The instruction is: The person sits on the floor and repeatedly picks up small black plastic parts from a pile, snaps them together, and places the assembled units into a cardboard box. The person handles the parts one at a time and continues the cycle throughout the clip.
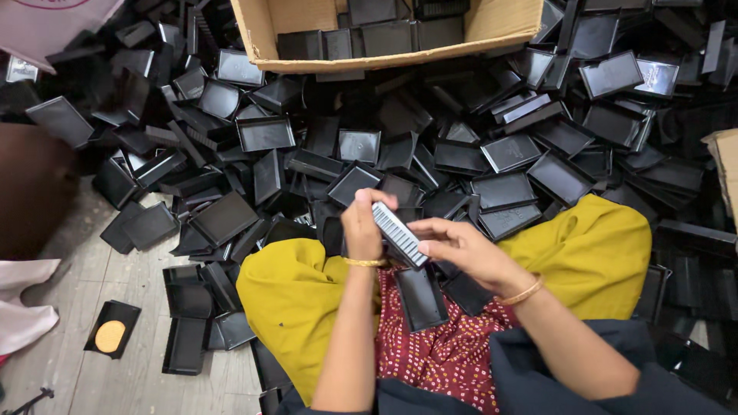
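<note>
My left hand (363,229) and my right hand (459,247) together hold a small black rectangular tray (398,234) with a white ribbed strip along its face, above my lap. The left hand grips its upper left end and the right hand's fingers pinch its lower right end. Another black tray (420,297) lies on my lap, on red dotted cloth between my yellow-clad knees. A huge pile of black plastic trays (461,154) spreads over the floor in front of me.
An open cardboard box (269,38) with several black trays inside stands at the top centre. Another cardboard edge (726,165) shows at the right. A tray holding a round tan disc (111,335) lies on the grey plank floor at lower left. Pink cloth (23,303) sits at the left edge.
</note>
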A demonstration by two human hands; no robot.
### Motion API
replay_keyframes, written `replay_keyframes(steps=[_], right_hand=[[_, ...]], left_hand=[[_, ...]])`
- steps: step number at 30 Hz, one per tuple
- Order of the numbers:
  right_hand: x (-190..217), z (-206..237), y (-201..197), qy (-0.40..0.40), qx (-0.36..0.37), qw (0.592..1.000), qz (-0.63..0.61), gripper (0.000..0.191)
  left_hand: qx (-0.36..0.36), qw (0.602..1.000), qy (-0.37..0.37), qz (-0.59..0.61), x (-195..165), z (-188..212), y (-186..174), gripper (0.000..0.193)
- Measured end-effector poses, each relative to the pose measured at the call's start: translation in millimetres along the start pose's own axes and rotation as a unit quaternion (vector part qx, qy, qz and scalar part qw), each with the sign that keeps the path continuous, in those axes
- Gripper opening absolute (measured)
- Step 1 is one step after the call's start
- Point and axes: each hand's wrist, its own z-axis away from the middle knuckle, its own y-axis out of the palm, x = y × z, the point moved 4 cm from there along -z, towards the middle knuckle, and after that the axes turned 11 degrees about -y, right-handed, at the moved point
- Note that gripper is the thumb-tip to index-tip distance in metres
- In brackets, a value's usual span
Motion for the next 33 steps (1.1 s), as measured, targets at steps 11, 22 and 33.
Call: replay_keyframes(steps=[11,22,33], right_hand=[[8.7,0.2,23.7,-0.214,-0.144,0.936,0.24,0.033],[106.2,-152.0,-53.3,-0.386,-0.143,0.909,0.059,0.048],[11.0,-86.4,-77.8,-0.284,-0.151,0.876,0.36,0.043]], left_hand=[[-0.219,0.962,0.009,-0.162,-15.5,0.1,-26.8,0.055],[-0.058,0.808,-0.006,-0.586,56.0,-124.2,-43.0,0.036],[-0.053,0.935,-0.105,-0.334,50.0,-63.6,-79.3,0.043]])
